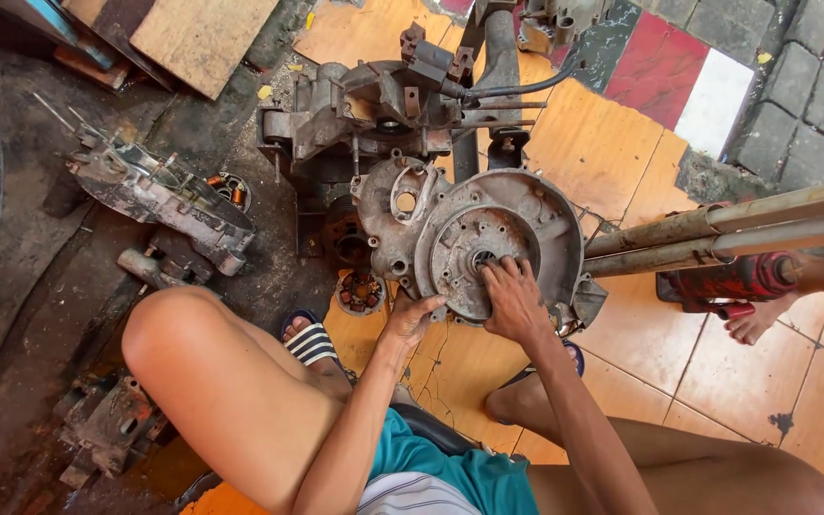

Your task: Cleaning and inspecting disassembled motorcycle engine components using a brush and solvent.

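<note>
So I've got the engine case standing on the tiled floor by my knees, left hand curled round its lower rim to steady it, right hand spread open, fingertips on the centre hub.

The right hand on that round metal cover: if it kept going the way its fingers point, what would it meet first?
The right hand already lies on the round engine cover, fingers aimed at the central hub hole. That hub comes first, practically at the fingertips; depth is hard to judge.
</note>
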